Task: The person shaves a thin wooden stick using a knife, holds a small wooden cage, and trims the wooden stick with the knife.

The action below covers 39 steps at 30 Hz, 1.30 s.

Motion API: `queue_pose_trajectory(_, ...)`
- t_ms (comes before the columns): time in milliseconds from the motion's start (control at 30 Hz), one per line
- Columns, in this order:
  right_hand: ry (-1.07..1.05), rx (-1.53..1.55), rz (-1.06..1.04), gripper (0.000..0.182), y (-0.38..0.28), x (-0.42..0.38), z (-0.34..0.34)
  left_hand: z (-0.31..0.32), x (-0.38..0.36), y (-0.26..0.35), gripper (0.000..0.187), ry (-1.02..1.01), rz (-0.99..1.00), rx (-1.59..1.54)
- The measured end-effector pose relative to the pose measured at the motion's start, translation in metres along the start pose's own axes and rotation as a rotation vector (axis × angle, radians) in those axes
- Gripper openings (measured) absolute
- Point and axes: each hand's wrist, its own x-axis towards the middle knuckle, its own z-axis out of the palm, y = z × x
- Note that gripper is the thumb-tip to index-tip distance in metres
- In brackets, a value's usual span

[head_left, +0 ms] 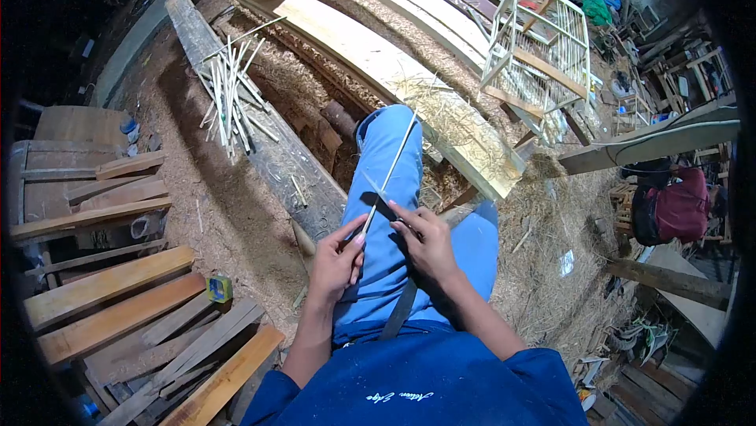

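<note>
Over the blue jeans (387, 154) of my raised leg, my left hand (339, 259) pinches the lower end of a thin pale stick (400, 149), which slants up and to the right. Close beside it, my right hand (424, 238) is closed on a knife (381, 204) with a dark handle. The blade lies against or across the stick; exact contact is too small to tell. A dark strap (400, 312) hangs below my right hand. Farther up on the left, a loose bundle of thin pale sticks (229, 95) rests on a grey weathered plank (291, 178).
Long pale boards (354, 40) run diagonally ahead, with shavings (453, 107) on them. A slatted wooden frame (543, 48) stands at upper right. Cut planks (118, 288) and a yellow tape measure (220, 289) lie at left. A beam (654, 148) juts in from the right beside maroon cloth (682, 204).
</note>
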Motion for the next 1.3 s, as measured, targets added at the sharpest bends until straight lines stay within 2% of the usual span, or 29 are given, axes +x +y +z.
queue_pose_trajectory(300, -0.206, -0.056, 0.065, 0.050, 0.000, -0.002, -0.012, 0.008, 0.003, 0.018, 0.040, -0.022, -0.048, 0.103)
queue_pose_trajectory(500, -0.248, -0.019, 0.029, 0.049, -0.003, 0.001, -0.023, 0.010, 0.004, 0.014, 0.040, 0.009, -0.041, 0.096)
queue_pose_trajectory(667, -0.202, -0.065, -0.022, 0.050, 0.013, -0.011, -0.006, 0.009, 0.005, 0.004, 0.034, 0.072, 0.039, 0.172)
queue_pose_trajectory(867, -0.120, -0.163, -0.061, 0.055, 0.016, -0.019, 0.009, -0.001, -0.002, -0.011, 0.033, 0.059, 0.110, 0.119)
queue_pose_trajectory(1200, -0.085, -0.326, -0.072, 0.057, 0.011, -0.016, 0.013, -0.027, -0.044, -0.030, 0.033, 0.076, 0.110, 0.157)
queue_pose_trajectory(1300, -0.029, -0.335, -0.047, 0.057, 0.019, -0.008, 0.015, -0.040, -0.070, -0.028, 0.034, 0.074, 0.013, 0.184)
